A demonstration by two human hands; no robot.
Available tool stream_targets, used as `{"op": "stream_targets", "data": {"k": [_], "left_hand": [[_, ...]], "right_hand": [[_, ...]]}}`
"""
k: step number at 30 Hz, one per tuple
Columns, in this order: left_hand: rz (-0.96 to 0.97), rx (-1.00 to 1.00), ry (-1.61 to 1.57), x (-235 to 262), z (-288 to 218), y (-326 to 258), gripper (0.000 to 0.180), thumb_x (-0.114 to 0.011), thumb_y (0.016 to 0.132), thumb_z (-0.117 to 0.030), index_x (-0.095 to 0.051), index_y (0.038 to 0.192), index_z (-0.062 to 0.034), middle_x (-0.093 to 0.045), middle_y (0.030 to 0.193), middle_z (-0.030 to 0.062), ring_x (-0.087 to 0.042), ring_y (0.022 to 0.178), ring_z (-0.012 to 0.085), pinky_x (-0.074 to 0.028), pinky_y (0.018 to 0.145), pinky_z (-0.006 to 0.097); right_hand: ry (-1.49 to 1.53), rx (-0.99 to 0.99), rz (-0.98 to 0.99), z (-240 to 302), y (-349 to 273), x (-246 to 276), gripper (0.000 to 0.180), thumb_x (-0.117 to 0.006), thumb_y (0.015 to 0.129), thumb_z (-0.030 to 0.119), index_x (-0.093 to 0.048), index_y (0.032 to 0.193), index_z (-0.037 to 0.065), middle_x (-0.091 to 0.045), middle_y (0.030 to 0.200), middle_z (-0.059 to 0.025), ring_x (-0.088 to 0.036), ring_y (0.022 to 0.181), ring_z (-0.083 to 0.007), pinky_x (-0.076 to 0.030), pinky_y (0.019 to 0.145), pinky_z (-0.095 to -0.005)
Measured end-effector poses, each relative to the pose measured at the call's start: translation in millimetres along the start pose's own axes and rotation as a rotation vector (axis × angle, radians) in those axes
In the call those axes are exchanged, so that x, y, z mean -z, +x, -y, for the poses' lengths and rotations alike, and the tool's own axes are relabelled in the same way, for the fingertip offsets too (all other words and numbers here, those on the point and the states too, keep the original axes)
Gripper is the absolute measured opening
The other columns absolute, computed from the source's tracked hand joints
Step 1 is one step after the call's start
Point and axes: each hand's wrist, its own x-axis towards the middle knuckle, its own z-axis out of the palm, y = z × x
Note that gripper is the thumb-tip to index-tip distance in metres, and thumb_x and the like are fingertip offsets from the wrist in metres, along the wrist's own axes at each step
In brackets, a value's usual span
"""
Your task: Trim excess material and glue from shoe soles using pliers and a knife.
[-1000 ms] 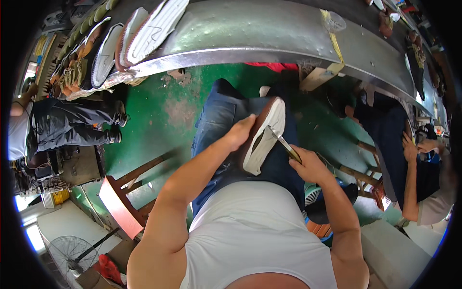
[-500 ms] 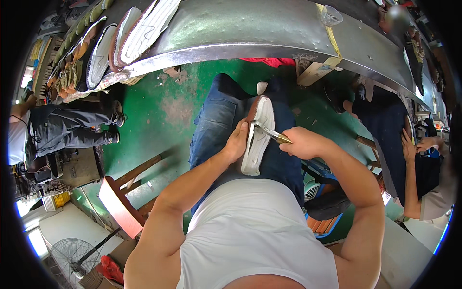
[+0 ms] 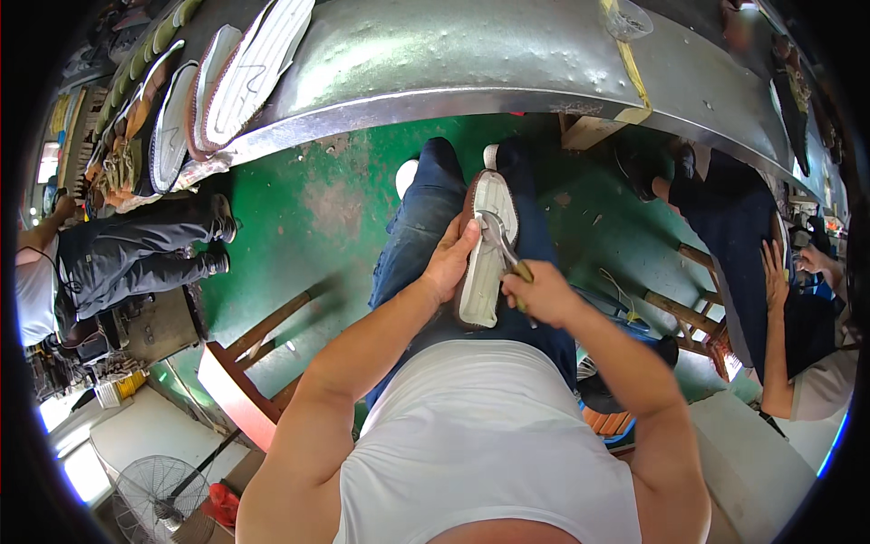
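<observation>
Sole up on my thighs lies a shoe, with a brown edge and a whitish, stitched-looking bottom, its toe pointing away from me. Along its left side my left hand grips it, the thumb resting near the middle of the sole. My right hand is wrapped round the handles of metal pincers. Their curved jaws rest on or just above the front half of the sole; whether they bite on anything is too small to tell.
A metal-topped bench crosses ahead, with several shoes at its left and a clear plastic cup. Wooden stools stand beside me. A fan is at lower left. One person sits at right, another at left.
The pincers have swung to a steeper angle, and my right hand has come nearer and lower beside the shoe. My left hand keeps its hold. My legs have shifted slightly.
</observation>
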Motion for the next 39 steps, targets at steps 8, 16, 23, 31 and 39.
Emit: {"op": "stream_targets", "data": {"k": [8, 16, 23, 31, 39], "left_hand": [[0.027, 0.098, 0.054, -3, -17, 12, 0.074, -0.074, 0.088, -0.044, -0.044, 0.143, -0.0045, -0.062, 0.126, 0.0107, -0.060, 0.114, 0.0220, -0.047, 0.099, 0.037], [-0.085, 0.130, 0.205, -17, -24, 9, 0.055, -0.073, 0.088, -0.028, -0.052, 0.131, -0.0020, -0.065, 0.117, 0.0140, -0.064, 0.105, 0.0242, -0.052, 0.091, 0.039], [-0.076, 0.168, 0.309, -15, -30, 8, 0.059, -0.074, 0.085, -0.025, -0.049, 0.133, -0.0008, -0.063, 0.119, 0.0164, -0.063, 0.108, 0.0253, -0.051, 0.092, 0.040], [0.050, 0.249, 0.314, -6, -50, 6, 0.073, -0.077, 0.085, -0.022, -0.037, 0.146, -0.0102, -0.059, 0.131, 0.0119, -0.059, 0.120, 0.0260, -0.048, 0.099, 0.045], [0.087, 0.340, 0.224, -10, -52, 15, 0.065, -0.076, 0.087, -0.017, -0.041, 0.140, -0.0058, -0.060, 0.128, 0.0153, -0.063, 0.114, 0.0281, -0.052, 0.096, 0.050]], "right_hand": [[0.664, -0.087, 0.306, -32, 4, 26, 0.027, -0.061, 0.098, 0.018, -0.059, 0.114, -0.003, -0.064, 0.090, -0.0079, -0.055, 0.062, -0.0105, -0.042, 0.045, -0.0228], [-0.073, -0.010, 0.078, 11, -22, 81, 0.033, -0.052, 0.103, 0.032, -0.058, 0.110, 0.000, -0.066, 0.086, -0.0069, -0.063, 0.066, -0.0141, -0.048, 0.048, -0.0242], [-0.675, 0.306, -0.068, 45, 8, 60, 0.044, -0.047, 0.102, 0.036, -0.059, 0.089, -0.003, -0.065, 0.077, -0.0212, -0.063, 0.072, -0.0397, -0.049, 0.070, -0.0453], [-0.366, 0.089, 0.083, 16, -21, 64, 0.028, -0.057, 0.097, 0.025, -0.061, 0.087, -0.001, -0.065, 0.072, -0.0061, -0.062, 0.058, -0.0148, -0.049, 0.057, -0.0307], [-0.954, 0.527, -0.031, 8, -48, 28, 0.047, -0.063, 0.092, 0.026, -0.055, 0.126, -0.006, -0.066, 0.099, -0.0265, -0.066, 0.095, -0.0392, -0.052, 0.088, -0.0444]]}}
